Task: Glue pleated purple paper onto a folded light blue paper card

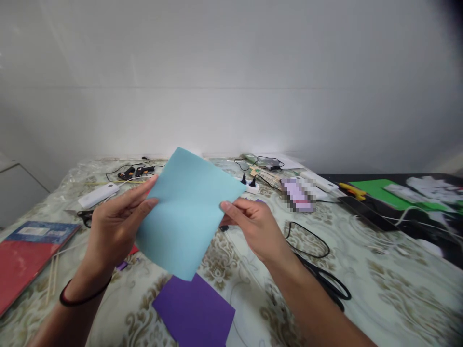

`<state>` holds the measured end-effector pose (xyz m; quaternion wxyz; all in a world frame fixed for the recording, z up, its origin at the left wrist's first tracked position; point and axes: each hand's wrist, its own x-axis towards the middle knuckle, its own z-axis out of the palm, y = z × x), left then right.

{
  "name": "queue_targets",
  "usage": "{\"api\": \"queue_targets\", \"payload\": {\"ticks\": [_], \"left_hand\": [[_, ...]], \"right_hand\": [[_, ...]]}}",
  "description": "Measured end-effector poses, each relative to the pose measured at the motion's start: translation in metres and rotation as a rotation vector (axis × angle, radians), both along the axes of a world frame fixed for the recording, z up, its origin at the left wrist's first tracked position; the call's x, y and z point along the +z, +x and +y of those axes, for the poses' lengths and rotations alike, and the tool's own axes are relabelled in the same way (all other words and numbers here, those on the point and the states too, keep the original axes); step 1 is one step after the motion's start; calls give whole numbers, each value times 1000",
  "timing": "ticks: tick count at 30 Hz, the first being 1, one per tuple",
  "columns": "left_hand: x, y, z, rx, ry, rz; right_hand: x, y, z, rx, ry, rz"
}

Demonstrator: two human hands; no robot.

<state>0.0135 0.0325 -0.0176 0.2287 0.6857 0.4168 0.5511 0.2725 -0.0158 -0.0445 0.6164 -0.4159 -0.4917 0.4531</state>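
A sheet of light blue paper (188, 207) is held up in the air, tilted, between both hands. My left hand (125, 214) pinches its left edge, thumb in front and fingers behind. On the other side, my right hand (248, 217) grips the right edge between thumb and fingers. Below the sheet a piece of purple paper (197, 311) lies on the patterned tablecloth (249, 299). Part of its upper edge is hidden by the blue sheet.
Left: a red and blue book (32, 255), wooden sticks (52, 279), scissors (85, 217), a white power strip (97, 194). Glue guns (135, 172) lie behind. Right: black-handled scissors (325, 282), a black cable (327, 248), a blurred phone (298, 195), yellow-handled scissors (352, 191), green sheet (379, 193).
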Motion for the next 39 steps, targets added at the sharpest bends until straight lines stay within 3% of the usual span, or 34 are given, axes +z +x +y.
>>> {"api": "queue_targets", "payload": {"ticks": [3,8,12,17,21,25,28,35,39], "left_hand": [[2,0,0,-20,0,26],[1,-2,2,29,52,-9],[-1,-2,4,-2,61,4],[-2,2,6,1,35,-63],[-4,-1,14,-71,-82,-100],[-4,-7,25,-196,-180,93],[-4,-7,28,-150,-129,170],[-11,-5,31,-220,-255,38],[-16,-8,37,-228,-295,-118]], "right_hand": [[-1,-2,0,-28,26,22],[-8,-5,3,127,-48,17],[-10,-5,5,68,-13,-5],[-10,-5,4,252,-110,-80],[-12,-4,6,207,-105,-164],[-13,0,8,128,-66,-168],[-15,1,11,173,-119,-148],[-19,1,15,147,-154,-168],[-21,2,15,223,-222,-212]]}}
